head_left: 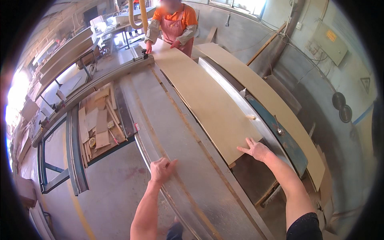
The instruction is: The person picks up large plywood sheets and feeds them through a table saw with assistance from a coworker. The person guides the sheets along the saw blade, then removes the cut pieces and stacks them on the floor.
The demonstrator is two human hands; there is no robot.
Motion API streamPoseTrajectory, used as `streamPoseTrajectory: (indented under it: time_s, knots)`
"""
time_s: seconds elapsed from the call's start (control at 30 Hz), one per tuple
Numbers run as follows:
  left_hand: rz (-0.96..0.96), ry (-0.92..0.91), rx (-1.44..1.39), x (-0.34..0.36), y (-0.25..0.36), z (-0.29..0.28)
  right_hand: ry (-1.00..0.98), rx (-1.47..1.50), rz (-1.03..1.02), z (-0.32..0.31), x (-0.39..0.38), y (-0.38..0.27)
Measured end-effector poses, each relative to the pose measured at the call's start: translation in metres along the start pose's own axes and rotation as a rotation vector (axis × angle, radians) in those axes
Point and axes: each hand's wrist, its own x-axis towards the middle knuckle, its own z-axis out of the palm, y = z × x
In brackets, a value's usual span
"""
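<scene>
A long tan board [208, 102] lies along the saw table, its near end toward me. My right hand [258, 151] is at that near end, with fingers spread and fingertips touching the board's corner. Curled into a fist, my left hand [162, 170] rests on the grey metal table [188, 160] by its left edge, and no object shows in it. Across the table a co-worker [178, 24] in an orange shirt and checked apron has both hands at the board's far end.
A straight metal fence [236, 92] runs along the board's right side. Beyond it lies another long tan board [276, 104] over a blue-green surface [280, 138]. Wood offcuts and a tape measure [92, 142] sit on the left side frame. A crossbar [108, 78] spans the far left.
</scene>
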Motion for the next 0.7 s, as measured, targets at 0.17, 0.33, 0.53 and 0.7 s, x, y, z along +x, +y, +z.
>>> streamPoseTrajectory:
  time_s: [0.17, 0.33, 0.53, 0.7]
  knots:
    - [-0.019, 0.054, -0.004, 0.002, -0.009, 0.008, 0.051, -0.019, 0.0, -0.006, 0.031, 0.014]
    - [-0.032, 0.013, 0.02, 0.002, -0.016, 0.006, 0.019, 0.004, -0.014, -0.015, 0.068, 0.023]
    - [-0.04, 0.002, -0.02, 0.007, -0.014, 0.002, -0.015, 0.016, 0.007, -0.024, 0.105, 0.034]
    - [-0.012, -0.008, -0.051, 0.008, -0.016, 0.004, 0.063, 0.002, 0.015, -0.017, 0.129, 0.046]
